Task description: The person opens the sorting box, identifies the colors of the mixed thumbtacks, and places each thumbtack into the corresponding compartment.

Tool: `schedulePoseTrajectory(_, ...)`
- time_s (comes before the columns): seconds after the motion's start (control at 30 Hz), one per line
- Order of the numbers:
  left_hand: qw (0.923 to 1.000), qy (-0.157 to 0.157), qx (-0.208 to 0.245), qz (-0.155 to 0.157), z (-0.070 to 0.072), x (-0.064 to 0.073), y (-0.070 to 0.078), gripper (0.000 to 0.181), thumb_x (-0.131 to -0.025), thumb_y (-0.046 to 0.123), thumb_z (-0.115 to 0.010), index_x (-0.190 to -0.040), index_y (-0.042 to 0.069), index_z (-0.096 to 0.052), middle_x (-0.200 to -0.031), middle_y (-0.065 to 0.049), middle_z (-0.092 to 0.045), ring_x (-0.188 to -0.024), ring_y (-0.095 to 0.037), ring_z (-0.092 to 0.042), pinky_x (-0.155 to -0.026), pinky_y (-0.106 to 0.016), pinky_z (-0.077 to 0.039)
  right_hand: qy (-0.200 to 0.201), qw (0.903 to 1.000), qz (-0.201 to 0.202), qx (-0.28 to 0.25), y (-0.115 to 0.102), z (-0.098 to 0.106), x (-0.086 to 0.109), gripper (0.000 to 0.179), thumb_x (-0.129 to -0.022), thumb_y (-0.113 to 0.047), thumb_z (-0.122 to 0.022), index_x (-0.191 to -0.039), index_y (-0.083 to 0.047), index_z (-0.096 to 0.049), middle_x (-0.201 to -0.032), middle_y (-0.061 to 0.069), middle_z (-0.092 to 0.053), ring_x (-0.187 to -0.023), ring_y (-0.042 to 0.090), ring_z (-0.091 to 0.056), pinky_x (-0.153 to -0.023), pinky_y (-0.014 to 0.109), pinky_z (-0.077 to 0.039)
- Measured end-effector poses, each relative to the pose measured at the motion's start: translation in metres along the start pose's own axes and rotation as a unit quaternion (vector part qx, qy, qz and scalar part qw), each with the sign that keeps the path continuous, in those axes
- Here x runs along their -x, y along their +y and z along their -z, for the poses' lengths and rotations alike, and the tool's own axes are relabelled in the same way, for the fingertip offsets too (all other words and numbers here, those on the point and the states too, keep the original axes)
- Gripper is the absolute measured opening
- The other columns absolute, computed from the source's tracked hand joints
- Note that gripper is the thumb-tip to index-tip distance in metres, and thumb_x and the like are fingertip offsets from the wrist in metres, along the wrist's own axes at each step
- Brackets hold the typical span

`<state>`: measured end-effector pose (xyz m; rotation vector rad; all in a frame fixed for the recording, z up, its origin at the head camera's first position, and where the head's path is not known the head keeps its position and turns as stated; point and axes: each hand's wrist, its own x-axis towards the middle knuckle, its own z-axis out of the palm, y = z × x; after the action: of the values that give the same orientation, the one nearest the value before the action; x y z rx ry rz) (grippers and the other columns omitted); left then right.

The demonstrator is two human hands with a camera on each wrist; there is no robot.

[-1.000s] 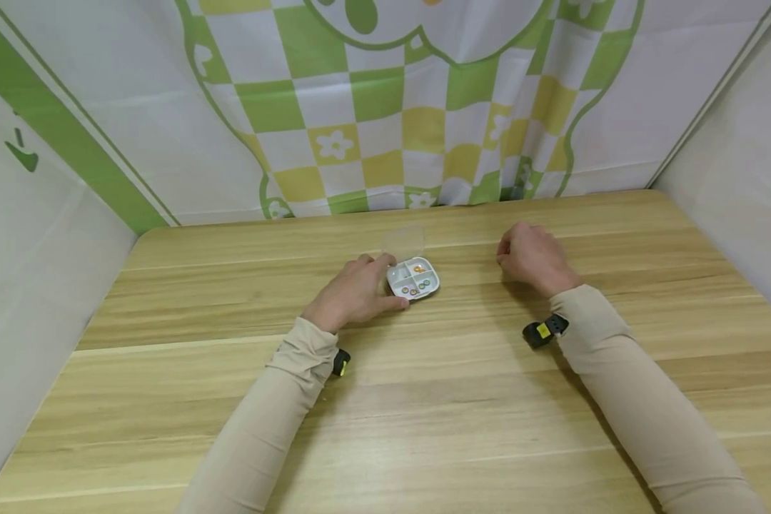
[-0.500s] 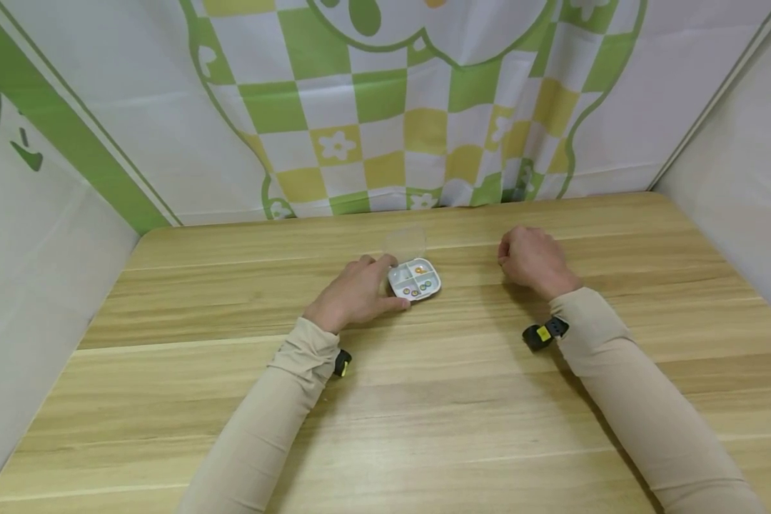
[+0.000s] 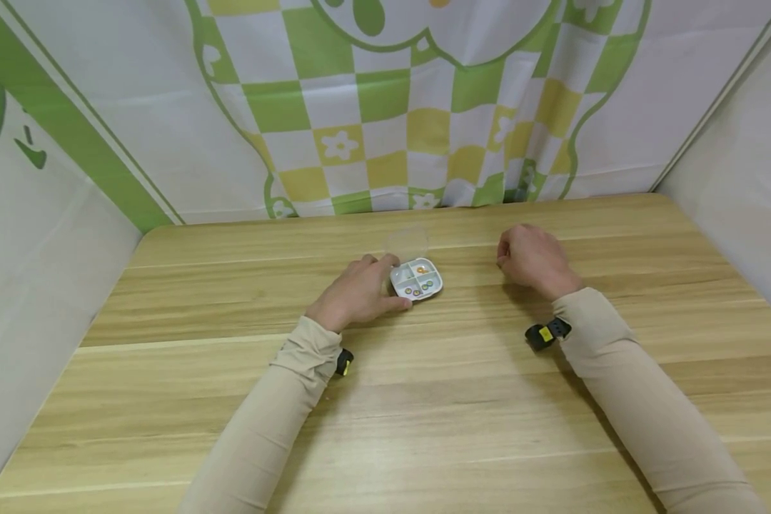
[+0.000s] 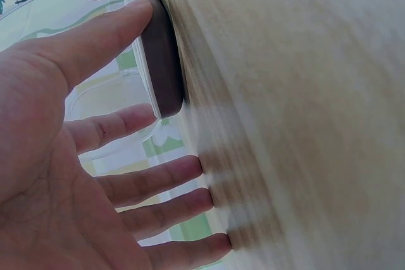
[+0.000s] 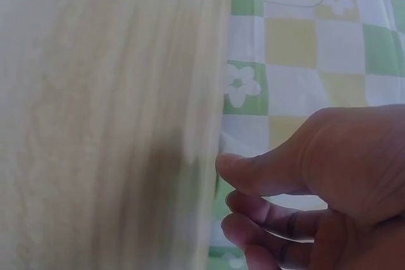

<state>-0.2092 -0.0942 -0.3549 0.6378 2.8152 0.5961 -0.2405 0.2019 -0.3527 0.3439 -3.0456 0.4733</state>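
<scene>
A small four-compartment pill box [image 3: 417, 279] sits on the table, white on top with a dark base in the left wrist view. Its clear lid [image 3: 407, 243] is tipped back. Small ring-shaped pieces lie in several compartments: orange at the back right, multicoloured in the front two. My left hand [image 3: 360, 293] holds the box between thumb and index finger at its left side; the other fingers touch the tabletop. Off to the right, my right hand [image 3: 535, 258] rests near the table with loosely curled fingers [image 5: 253, 210]; I see nothing held in them.
The wooden table [image 3: 437, 407] reaches back to a green, white and yellow checked curtain [image 3: 385, 107]. White fabric walls [image 3: 739, 171] flank it at the sides. Each wrist carries a black camera mount [image 3: 540, 337].
The head view shifts very slightly. Both hands and the pill box otherwise keep their places on the table.
</scene>
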Motion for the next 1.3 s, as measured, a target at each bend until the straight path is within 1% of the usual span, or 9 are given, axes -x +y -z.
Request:
schedulePoseTrajectory(0.17,1.0000,0.000,0.002,-0.001,0.000,0.000,0.000,0.072,-0.091,0.042,-0.077,-0.147,0.007,-0.047,-0.139,-0.020,-0.055,-0.129,-0.037,-0.049,-0.105,-0.051,-0.042,0.003,1.0000,0.005,-0.004,-0.004,0.005,0.001,0.019,-0.080,0.000,-0.054,-0.079,-0.008,-0.072,-0.087,0.011,-0.068,-0.082,0.032,-0.063,-0.071,0.049,-0.051)
schedulePoseTrajectory(0.43,1.0000,0.000,0.002,0.002,0.000,0.000,0.001,0.072,-0.090,0.043,-0.077,-0.147,0.008,-0.048,-0.139,-0.020,-0.055,-0.128,-0.037,-0.050,-0.104,-0.051,-0.043,-0.007,0.9999,0.004,-0.013,-0.012,0.015,0.005,0.016,-0.082,-0.001,-0.057,-0.083,-0.006,-0.072,-0.089,0.012,-0.067,-0.082,0.031,-0.061,-0.071,0.049,-0.049)
schedulePoseTrajectory(0.67,1.0000,-0.001,0.001,0.005,0.000,0.000,0.001,0.072,-0.090,0.043,-0.077,-0.147,0.008,-0.048,-0.139,-0.020,-0.054,-0.128,-0.036,-0.050,-0.105,-0.051,-0.043,-0.008,0.9996,0.017,-0.021,-0.019,0.025,0.008,0.012,-0.090,-0.003,-0.062,-0.086,-0.005,-0.073,-0.087,0.011,-0.068,-0.081,0.031,-0.060,-0.072,0.048,-0.049)
schedulePoseTrajectory(0.87,1.0000,0.000,0.001,0.003,0.000,0.000,0.001,0.071,-0.090,0.042,-0.077,-0.145,0.008,-0.049,-0.137,-0.020,-0.056,-0.126,-0.037,-0.051,-0.103,-0.051,-0.043,-0.011,0.9994,0.019,-0.027,-0.024,0.034,0.011,0.011,-0.092,-0.004,-0.062,-0.089,-0.004,-0.073,-0.083,0.009,-0.067,-0.078,0.029,-0.059,-0.069,0.046,-0.048)
schedulePoseTrajectory(1.07,1.0000,0.004,-0.004,-0.008,-0.001,-0.001,-0.001,0.070,-0.089,0.041,-0.078,-0.143,0.005,-0.050,-0.134,-0.020,-0.058,-0.124,-0.037,-0.052,-0.102,-0.050,-0.044,-0.010,0.9995,0.018,-0.026,-0.027,0.036,0.012,0.009,-0.093,-0.008,-0.065,-0.089,-0.005,-0.073,-0.082,0.008,-0.066,-0.076,0.028,-0.059,-0.067,0.045,-0.047)
schedulePoseTrajectory(1.3,1.0000,0.000,-0.005,-0.002,-0.002,-0.002,0.000,0.072,-0.090,0.043,-0.078,-0.145,0.006,-0.049,-0.135,-0.020,-0.057,-0.125,-0.037,-0.052,-0.102,-0.050,-0.044,-0.006,0.9994,0.024,-0.022,-0.029,0.034,0.012,0.011,-0.091,-0.005,-0.062,-0.088,-0.006,-0.073,-0.083,0.008,-0.067,-0.076,0.027,-0.059,-0.069,0.046,-0.048)
